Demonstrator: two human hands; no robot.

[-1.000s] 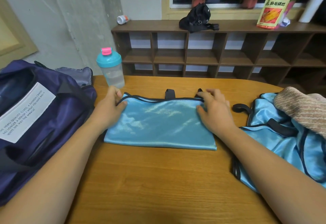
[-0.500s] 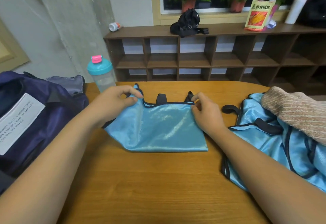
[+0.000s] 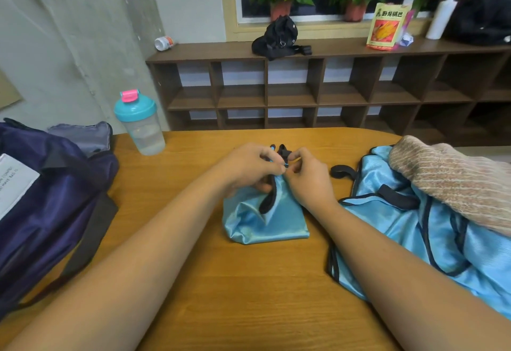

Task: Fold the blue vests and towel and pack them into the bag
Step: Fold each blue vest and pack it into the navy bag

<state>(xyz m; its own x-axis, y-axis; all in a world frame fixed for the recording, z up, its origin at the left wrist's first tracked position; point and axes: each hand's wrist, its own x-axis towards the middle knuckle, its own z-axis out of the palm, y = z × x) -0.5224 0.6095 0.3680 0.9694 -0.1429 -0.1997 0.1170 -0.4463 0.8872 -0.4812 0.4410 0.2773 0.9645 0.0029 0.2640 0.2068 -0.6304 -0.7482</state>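
Note:
A shiny blue vest [image 3: 265,220] with black trim lies folded over in the middle of the wooden table [image 3: 221,289]. My left hand [image 3: 249,168] and my right hand [image 3: 309,179] meet above its far edge, each pinching a top corner together. More blue vests [image 3: 409,229] lie in a loose heap at the right, with a beige striped towel [image 3: 453,179] on top of them. The dark purple bag [image 3: 52,201] sits at the left edge with a white label facing up.
A clear shaker bottle [image 3: 141,123] with a teal lid stands at the table's far left, beside the bag. A brown cubby shelf [image 3: 304,87] runs along the wall behind, holding a black pouch, a snack packet and a pump bottle.
My left hand has carried the vest's left corner across to the right corner, halving the vest's width. The hands, apart a second ago, now touch at the far edge.

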